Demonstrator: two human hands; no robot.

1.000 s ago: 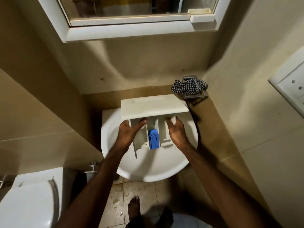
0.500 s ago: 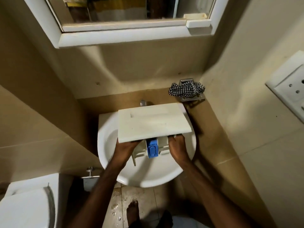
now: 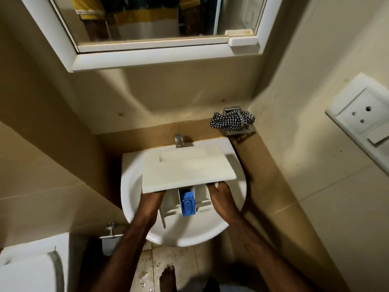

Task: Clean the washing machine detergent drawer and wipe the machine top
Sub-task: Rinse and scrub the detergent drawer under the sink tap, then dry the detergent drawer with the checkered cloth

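Observation:
I hold the white detergent drawer point(image 3: 189, 169) over the white washbasin point(image 3: 130, 186), its wide front panel turned up and away from me. A blue insert point(image 3: 188, 204) sits in its middle compartment. My left hand point(image 3: 150, 202) grips the drawer's left side and my right hand point(image 3: 221, 198) grips its right side; the fingertips of both are hidden under the panel. A black-and-white checked cloth point(image 3: 231, 121) lies bunched on a metal soap holder on the wall at the back right. No washing machine is in view.
A tap point(image 3: 179, 140) stands behind the basin. A white-framed mirror point(image 3: 164, 47) hangs above. A toilet cistern point(image 3: 31, 268) is at the lower left, a wall socket point(image 3: 362, 121) at the right. The wet tiled floor point(image 3: 179, 268) shows my bare foot.
The drawer has tipped so its front panel faces up and now covers my fingers. It sits lower over the basin, and the view has tilted down, revealing the tap.

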